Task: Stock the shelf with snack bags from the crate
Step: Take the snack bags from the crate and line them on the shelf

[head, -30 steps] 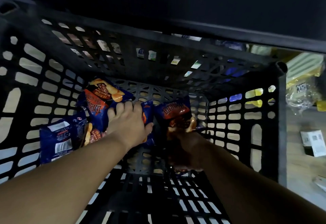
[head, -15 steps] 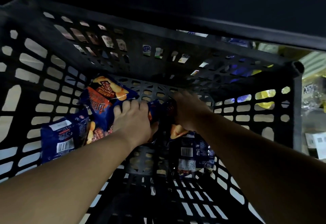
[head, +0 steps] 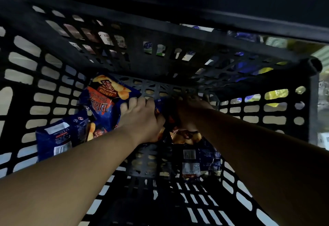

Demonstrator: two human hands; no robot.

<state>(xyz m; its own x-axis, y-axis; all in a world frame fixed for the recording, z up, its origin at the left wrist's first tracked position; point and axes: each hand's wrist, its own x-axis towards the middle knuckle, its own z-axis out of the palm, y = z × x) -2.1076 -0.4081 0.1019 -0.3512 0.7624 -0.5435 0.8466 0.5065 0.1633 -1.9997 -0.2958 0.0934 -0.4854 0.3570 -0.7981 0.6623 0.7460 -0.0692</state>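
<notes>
1. You're reaching both arms deep into the black slotted plastic crate (head: pixel 53 90); the blue-and-orange crinkly chip bags (head: pixel 105 99) are lying along its far and left walls.
2. Your left hand (head: pixel 142 119) is clamping one; your right hand (head: pixel 190 112) is curling over another, grip unclear.
3. They're probably light, puffy, crushable, so pinch the top seams.

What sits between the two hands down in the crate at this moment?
In the head view, a crumpled dark snack bag fills the narrow gap between the left hand and right hand; both hands press against it.
</notes>
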